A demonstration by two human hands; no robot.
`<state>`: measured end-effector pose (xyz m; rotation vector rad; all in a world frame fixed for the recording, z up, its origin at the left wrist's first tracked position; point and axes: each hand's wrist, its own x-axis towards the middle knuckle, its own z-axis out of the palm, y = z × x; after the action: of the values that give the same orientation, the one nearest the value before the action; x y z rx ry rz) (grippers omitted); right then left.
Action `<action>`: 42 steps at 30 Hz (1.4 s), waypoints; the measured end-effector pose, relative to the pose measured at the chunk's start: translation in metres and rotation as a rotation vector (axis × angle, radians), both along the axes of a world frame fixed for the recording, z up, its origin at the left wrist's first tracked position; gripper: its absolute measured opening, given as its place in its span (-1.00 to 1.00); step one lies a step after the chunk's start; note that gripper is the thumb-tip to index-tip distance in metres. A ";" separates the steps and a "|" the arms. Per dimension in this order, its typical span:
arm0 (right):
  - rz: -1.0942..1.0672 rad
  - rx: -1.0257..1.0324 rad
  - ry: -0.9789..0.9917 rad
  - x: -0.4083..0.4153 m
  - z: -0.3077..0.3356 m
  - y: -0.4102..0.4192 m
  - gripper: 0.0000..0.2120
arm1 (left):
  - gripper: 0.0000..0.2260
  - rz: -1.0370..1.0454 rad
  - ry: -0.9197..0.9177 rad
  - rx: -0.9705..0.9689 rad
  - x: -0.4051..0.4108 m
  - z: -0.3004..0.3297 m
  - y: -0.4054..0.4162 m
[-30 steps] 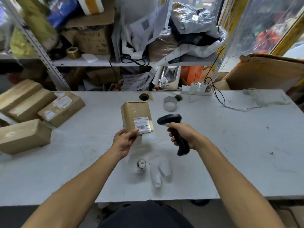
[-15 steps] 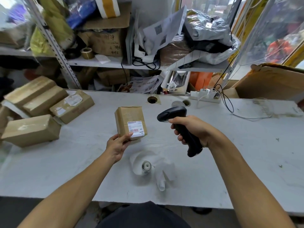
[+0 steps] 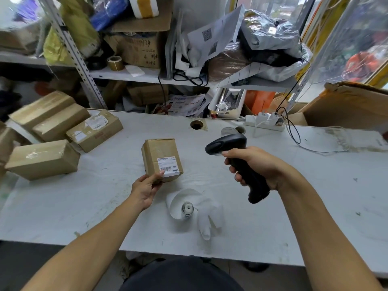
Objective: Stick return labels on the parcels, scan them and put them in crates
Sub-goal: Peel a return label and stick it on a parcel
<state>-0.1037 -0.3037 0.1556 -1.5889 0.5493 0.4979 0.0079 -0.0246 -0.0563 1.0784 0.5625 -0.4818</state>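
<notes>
Here, over the grey tabletop (image 3: pixel 315 196), the left hand (image 3: pixel 145 189) pinches a small cardboard parcel (image 3: pixel 161 159) by its lower near corner, thumb lying on the front face and touching the edge of the white label (image 3: pixel 169 167) stuck low on that face. The parcel stands upright with a slight tilt, label turned toward the person; whether its bottom rests on the tabletop or hangs just above it, I cannot tell. The right hand (image 3: pixel 255 166) is wrapped round the grip of a black scanner (image 3: pixel 236 159), fingers curled tight on the handle and the head pointing left toward the parcel, with a clear gap between the two. Below and between the hands lies a label roll (image 3: pixel 187 208) on its side, with loose white backing paper (image 3: pixel 206 219) curling off it toward the near edge. On the left of the tabletop sits a cluster of bigger boxes (image 3: pixel 45 158), taped, one of them bearing a label of its own, well apart from the held parcel. At the far edge there is a round cable hole (image 3: pixel 196 124) and, to its right, a white power strip (image 3: pixel 265 121) with a black cable looping away. Behind the tabletop a metal shelf (image 3: pixel 147 75) is crowded with cartons, plastic bags, papers and a tape roll (image 3: pixel 115 62).
</notes>
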 end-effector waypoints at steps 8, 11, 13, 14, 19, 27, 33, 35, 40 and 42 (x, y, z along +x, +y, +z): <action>-0.061 -0.232 0.070 -0.008 -0.069 -0.011 -0.71 | -0.53 0.027 0.044 0.124 -0.003 -0.010 0.007; -0.119 -0.384 0.171 -0.020 -0.133 -0.013 -0.72 | -0.61 -0.071 0.010 0.434 -0.010 -0.013 0.009; -0.109 -0.515 0.217 -0.028 -0.167 -0.013 -0.73 | -0.59 -0.117 -0.020 0.588 -0.017 -0.016 0.009; -0.097 -0.563 0.228 -0.031 -0.180 -0.011 -0.73 | -0.59 -0.112 -0.021 0.623 -0.020 -0.020 0.010; -0.078 -0.714 0.261 -0.040 -0.217 -0.002 -0.55 | -0.44 0.034 0.031 0.728 -0.044 -0.035 0.013; 0.565 -0.962 -0.645 -0.037 -0.213 0.054 -0.28 | -0.68 0.149 -0.093 0.887 -0.084 -0.030 0.008; 0.619 -0.699 -0.456 -0.002 -0.220 0.083 -0.71 | -0.83 -0.075 -0.421 0.990 -0.108 -0.014 0.006; 0.323 -0.499 -0.360 0.004 -0.221 0.083 -0.78 | -0.87 -0.168 -0.645 1.006 -0.112 -0.009 0.007; -0.050 0.066 -0.097 0.006 -0.207 0.084 -0.79 | -0.63 -0.456 -1.038 1.119 -0.114 -0.013 0.001; -0.082 0.135 -0.082 0.003 -0.201 0.085 -0.86 | -0.58 -0.501 -1.030 1.127 -0.115 -0.014 -0.005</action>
<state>-0.1011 -0.2188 -0.0450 -1.4457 0.5060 0.3975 -0.1070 -0.0294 -0.0701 2.3395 -0.4721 0.0763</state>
